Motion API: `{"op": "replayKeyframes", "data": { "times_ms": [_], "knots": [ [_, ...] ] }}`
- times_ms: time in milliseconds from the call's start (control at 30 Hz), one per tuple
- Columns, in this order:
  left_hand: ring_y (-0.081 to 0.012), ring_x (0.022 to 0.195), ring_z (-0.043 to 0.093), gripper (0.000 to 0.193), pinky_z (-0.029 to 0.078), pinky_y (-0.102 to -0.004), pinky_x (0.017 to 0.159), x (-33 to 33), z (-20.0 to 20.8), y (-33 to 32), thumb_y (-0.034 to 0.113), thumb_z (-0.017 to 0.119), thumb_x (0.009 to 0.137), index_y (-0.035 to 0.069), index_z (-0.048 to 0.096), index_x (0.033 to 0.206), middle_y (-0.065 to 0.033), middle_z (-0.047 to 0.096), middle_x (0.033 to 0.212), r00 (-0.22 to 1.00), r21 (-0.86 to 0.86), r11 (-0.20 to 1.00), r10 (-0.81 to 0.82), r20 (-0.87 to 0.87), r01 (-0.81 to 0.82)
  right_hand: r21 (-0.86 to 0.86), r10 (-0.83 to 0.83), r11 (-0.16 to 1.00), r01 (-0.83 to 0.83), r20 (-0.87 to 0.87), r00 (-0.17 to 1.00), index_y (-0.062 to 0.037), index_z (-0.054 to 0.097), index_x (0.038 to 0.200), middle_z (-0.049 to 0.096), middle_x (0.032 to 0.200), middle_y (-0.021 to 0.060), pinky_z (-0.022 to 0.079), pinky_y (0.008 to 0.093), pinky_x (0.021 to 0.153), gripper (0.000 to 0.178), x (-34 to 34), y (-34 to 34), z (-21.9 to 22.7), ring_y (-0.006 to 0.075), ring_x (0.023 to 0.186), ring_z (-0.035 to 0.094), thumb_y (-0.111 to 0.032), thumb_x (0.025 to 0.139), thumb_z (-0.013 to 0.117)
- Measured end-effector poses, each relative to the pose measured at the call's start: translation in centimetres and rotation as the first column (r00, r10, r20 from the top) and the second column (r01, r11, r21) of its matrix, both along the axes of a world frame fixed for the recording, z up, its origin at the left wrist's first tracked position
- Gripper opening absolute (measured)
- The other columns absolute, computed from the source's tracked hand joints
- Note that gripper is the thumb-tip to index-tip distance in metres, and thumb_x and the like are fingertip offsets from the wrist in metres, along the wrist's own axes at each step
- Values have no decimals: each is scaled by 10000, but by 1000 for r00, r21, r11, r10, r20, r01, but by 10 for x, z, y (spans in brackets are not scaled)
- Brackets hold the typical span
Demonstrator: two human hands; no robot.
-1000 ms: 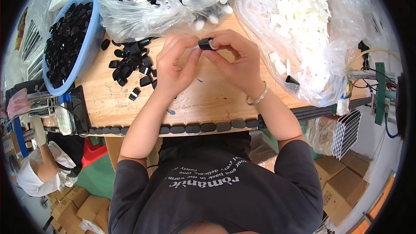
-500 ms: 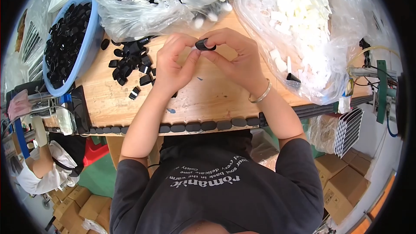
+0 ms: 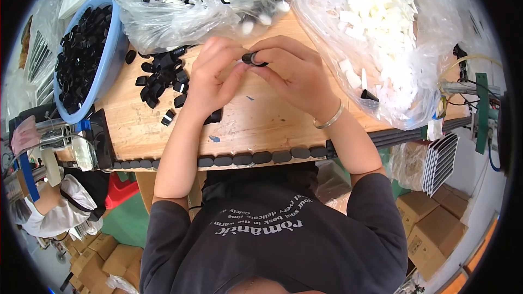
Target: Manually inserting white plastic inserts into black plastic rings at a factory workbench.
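Note:
In front of my chest, over the wooden table, both hands meet at a small black plastic cap. My right hand pinches this cap between thumb and fingers. My left hand is closed at its left end, where a sliver of a small white piece shows between the fingertips; most of it is hidden. Loose black caps lie in a heap left of my left hand. To the right, a clear plastic bag lies spread with a pile of flat white plastic pieces on it.
A blue basin full of black caps stands at the left. Behind my hands, a plastic bag holds mixed black and white pieces. A dark padded strip lines the table's front edge. Another person's arm shows at far left.
Both hands have shifted slightly left with the black cap, which has tilted a little. Another black cap near my left wrist shows more now.

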State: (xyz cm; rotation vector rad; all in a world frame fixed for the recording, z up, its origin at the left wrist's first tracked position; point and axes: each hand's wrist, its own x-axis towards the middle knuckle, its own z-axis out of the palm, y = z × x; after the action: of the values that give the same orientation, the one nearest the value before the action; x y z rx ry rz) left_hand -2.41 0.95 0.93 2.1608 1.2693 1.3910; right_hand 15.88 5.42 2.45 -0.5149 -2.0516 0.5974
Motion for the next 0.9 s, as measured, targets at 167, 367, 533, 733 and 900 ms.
{"op": "replayKeyframes", "data": {
  "times_ms": [167, 367, 533, 733, 900],
  "knots": [
    [-304, 874, 541, 199, 449, -357, 763, 0, 2, 2, -64, 638, 692, -6, 627, 882, -111, 592, 896, 995, 69, 997, 30, -96, -24, 71, -18, 997, 18, 4, 1000, -22, 638, 853, 655, 918, 91, 530, 304, 663, 182, 1, -1, -1, 236, 778, 643, 20, 701, 730],
    [-318, 925, 549, 286, 454, -370, 797, -3, -4, 3, -31, 685, 670, 8, 641, 950, -116, 606, 933, 990, 137, 990, 50, -135, -32, 76, 3, 997, -2, -10, 1000, -24, 640, 858, 655, 900, 91, 525, 297, 641, 182, 0, -2, 1, 233, 750, 641, 15, 705, 732],
    [-323, 946, 566, 488, 462, -381, 813, 16, -4, 0, 13, 772, 620, -8, 614, 1081, -154, 623, 989, 984, 187, 969, 172, -36, -162, -33, -164, 986, 163, -24, 986, -30, 623, 850, 648, 814, 75, 502, 260, 565, 208, -1, -8, 0, 179, 649, 636, -50, 710, 775],
    [-325, 886, 598, 476, 475, -378, 792, 22, -10, 2, -34, 730, 611, -30, 623, 1075, -164, 636, 995, 979, 304, 935, 200, -26, -183, 46, -222, 974, 221, 23, 975, -33, 600, 817, 612, 768, 66, 468, 273, 522, 235, -2, -13, 0, 175, 592, 589, -96, 699, 794],
    [-322, 867, 604, 452, 481, -377, 786, 24, -10, 1, -57, 695, 606, -38, 635, 1053, -161, 644, 971, 977, 288, 936, 214, -2, -204, 117, -225, 968, 223, -1, 974, -39, 613, 834, 609, 778, 66, 469, 290, 545, 227, -3, -13, 2, 202, 595, 573, -107, 701, 785]
  ]
}}
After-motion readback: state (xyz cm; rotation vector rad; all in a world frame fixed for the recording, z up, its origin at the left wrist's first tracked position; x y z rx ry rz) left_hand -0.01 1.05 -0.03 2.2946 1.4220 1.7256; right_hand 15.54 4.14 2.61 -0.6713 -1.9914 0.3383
